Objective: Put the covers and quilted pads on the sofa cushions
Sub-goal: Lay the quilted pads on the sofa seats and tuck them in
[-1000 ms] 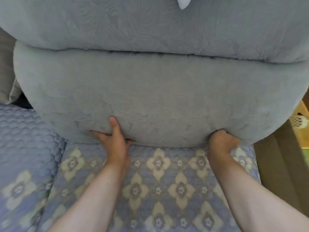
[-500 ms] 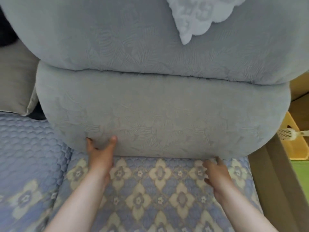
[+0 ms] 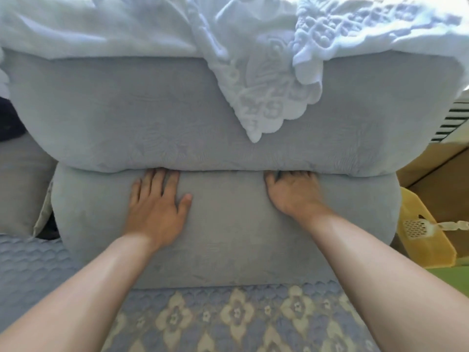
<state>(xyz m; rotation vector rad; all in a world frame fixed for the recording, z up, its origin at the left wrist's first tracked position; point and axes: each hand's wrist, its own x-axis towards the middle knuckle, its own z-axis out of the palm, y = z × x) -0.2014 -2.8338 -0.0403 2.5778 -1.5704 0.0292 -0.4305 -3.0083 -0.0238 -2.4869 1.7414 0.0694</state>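
So the 2 big grey embossed-fabric back cushions are stacked against the sofa back: the upper grey cushion (image 3: 127, 115) sits right on the lower grey cushion (image 3: 228, 237), both already in their covers as far as I can tell. In front of them the blue quilted seat pad with the beige flower pattern (image 3: 228, 318) is lying on the seat, touching the bottom edge of the lower one. A white lace-edged throw (image 3: 266, 92) hangs over the top cushion.

What could go wrong: I'm pushing into the seam between the 2 cushions, and if I shove too hard the top one could tip or slide and drag that throw off with it. The seat pad could also bunch up if the lower cushion scoots.

My left hand (image 3: 156, 207) is flat on the face of the lower cushion, fingers straight and spread, holding nothing. My right hand (image 3: 291, 191) is blurry; its fingers (image 3: 281, 177) are tucked into the seam, so I can't tell if they're gripping fabric.
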